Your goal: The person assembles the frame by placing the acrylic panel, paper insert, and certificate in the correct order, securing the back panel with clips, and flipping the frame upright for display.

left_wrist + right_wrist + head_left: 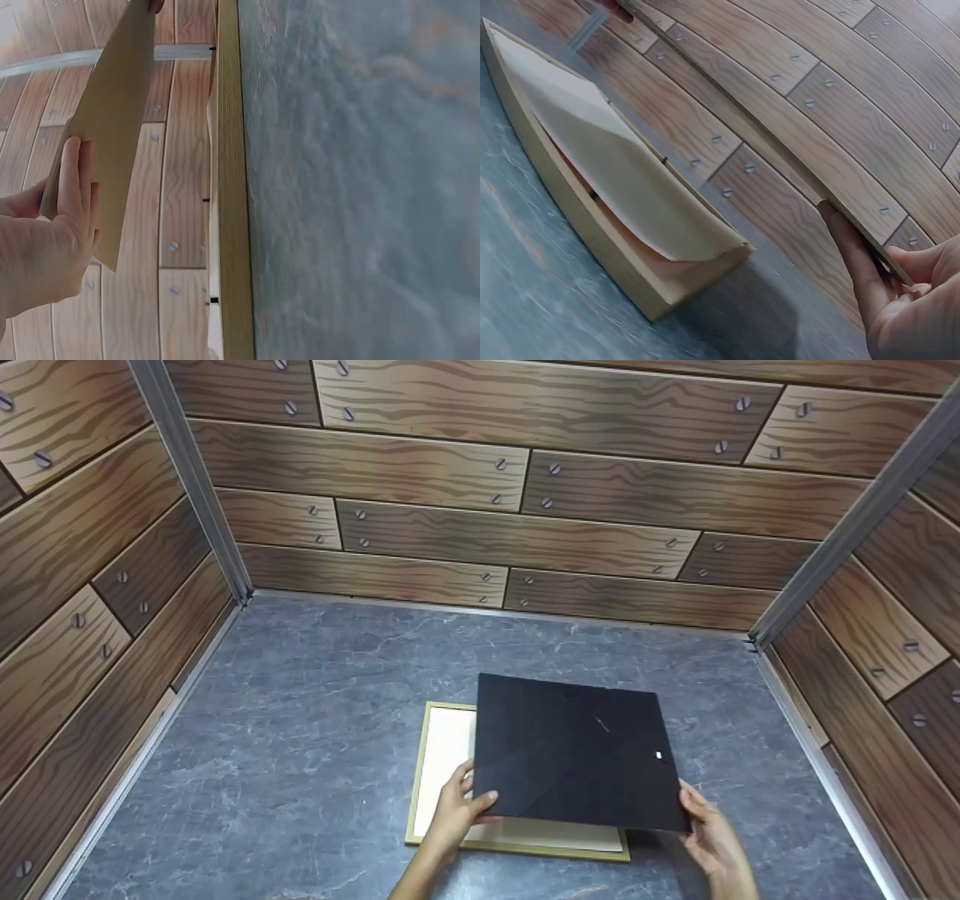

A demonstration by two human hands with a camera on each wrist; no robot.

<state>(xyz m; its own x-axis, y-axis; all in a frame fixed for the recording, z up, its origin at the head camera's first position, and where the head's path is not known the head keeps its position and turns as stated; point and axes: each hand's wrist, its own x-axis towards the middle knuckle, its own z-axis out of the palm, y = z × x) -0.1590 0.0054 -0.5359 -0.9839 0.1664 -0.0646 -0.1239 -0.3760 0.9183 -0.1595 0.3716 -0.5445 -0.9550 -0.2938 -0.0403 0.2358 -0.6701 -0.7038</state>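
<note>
A thin backing board [574, 754], black on top and brown beneath [120, 127], is held above a picture frame by both hands. The left hand [456, 808] grips its near left corner, thumb on top and fingers below. At the near right corner, the right hand [711, 832] pinches the edge between thumb and fingers. Beneath lies the gold-edged picture frame [551, 176], flat on the surface and partly covered from above by the board. A white sheet [622, 165] sits inside it, bowed up, with a gap along one side. Small dark tabs [594, 195] show on the frame's inner edges.
The grey marbled surface [315, 735] spreads around the frame. Wood-patterned panels [450, 525] wall it at the back, left and right, joined by metal corner posts [199, 480].
</note>
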